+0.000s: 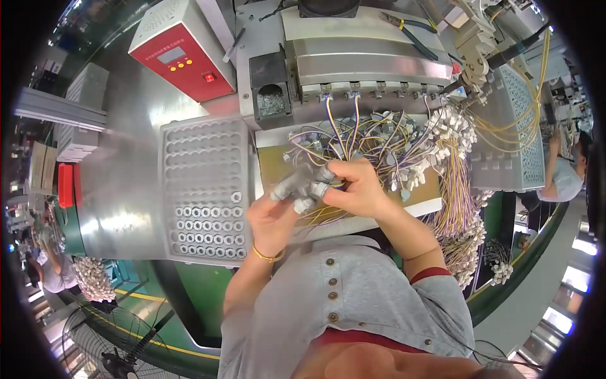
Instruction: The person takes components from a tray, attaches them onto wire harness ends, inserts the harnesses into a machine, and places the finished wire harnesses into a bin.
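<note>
Both hands meet over the front of a tan board (273, 159), their fingertips covered with pale finger cots. My right hand (356, 188) is closed in a pinch, thumb and forefinger drawn together; what lies between them is too small to make out. Close on its left, my left hand (273, 218) bends its fingers toward the same spot, blurred by motion, around something I cannot make out. Just beyond the hands spreads a tangle of yellow and purple wires (372, 139) with small pale connectors. Two leads run up to sockets on a metal fixture (372, 63).
Left of the hands lies a grey tray (205, 145), its near rows filled with ring-shaped parts (211, 226). Behind it stands a red control box (183, 63); pliers (413, 35) rest on the fixture. A thick wire bundle (453, 189) hangs off the right edge.
</note>
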`<state>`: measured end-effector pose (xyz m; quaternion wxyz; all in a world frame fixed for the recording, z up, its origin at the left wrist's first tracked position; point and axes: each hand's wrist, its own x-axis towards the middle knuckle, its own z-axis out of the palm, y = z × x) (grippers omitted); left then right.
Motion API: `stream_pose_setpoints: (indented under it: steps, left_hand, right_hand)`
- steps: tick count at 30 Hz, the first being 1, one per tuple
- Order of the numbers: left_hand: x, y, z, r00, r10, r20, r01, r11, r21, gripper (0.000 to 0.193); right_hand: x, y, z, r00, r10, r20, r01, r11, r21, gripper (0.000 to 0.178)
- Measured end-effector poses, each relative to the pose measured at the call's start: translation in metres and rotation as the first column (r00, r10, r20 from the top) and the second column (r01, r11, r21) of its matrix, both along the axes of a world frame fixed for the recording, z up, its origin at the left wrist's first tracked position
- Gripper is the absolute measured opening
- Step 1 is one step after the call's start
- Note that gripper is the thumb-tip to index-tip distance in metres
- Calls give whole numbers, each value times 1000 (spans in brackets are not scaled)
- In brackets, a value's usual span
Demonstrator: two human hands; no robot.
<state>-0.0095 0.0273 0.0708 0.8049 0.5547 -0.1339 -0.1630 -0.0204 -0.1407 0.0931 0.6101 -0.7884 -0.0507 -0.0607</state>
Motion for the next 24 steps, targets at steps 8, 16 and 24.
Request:
stream_pose_setpoints:
  steps: [8,16,24]
  left_hand:
    - [2,-2,0,985,26,170,-49,990,130,37]
    - [9,-10,-14,964,75,-255,-94,993,-65,21]
    - [14,-17,-10,921,-219,-322,106,937,-333,28]
  right_hand:
    - [1,-1,4,996,-10,84,19,995,-102,15]
    - [-2,14,-8,991,29,-129,-14,993,116,8]
    - [3,-6,-7,941,131,-313,-62,974,220,12]
